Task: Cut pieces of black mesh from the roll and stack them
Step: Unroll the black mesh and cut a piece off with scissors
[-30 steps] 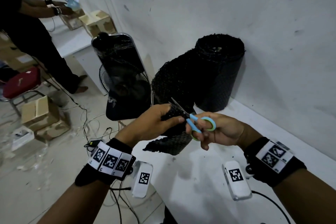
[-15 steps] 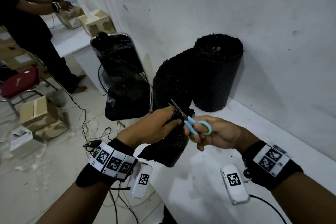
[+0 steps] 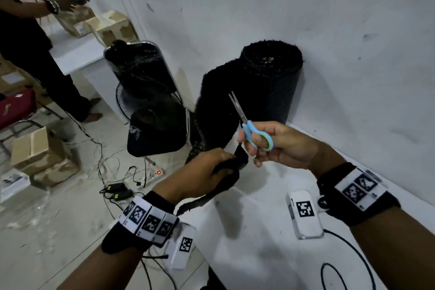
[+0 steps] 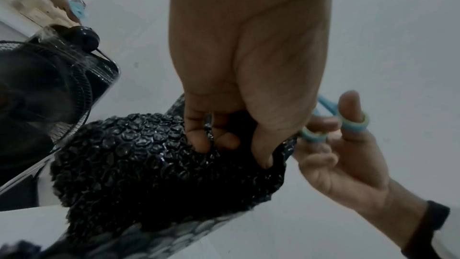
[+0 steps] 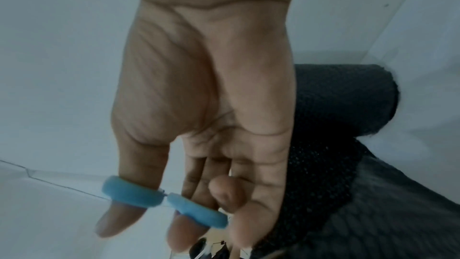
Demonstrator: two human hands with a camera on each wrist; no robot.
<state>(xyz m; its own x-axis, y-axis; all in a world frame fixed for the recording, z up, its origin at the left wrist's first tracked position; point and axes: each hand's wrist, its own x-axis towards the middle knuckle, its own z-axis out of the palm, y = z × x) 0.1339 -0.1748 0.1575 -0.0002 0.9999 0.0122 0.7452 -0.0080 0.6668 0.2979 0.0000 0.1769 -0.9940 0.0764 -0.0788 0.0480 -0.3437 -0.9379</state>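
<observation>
Left grip squeezes the black mesh piece above the worktop's left edge, right grip holds scissors pointing up, which might poke nearby fingers.

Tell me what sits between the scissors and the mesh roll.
Nothing visible does. The scissors in the right hand point up in front of the roll; the left hand grips the loose mesh piece lower down, off that path.
</observation>
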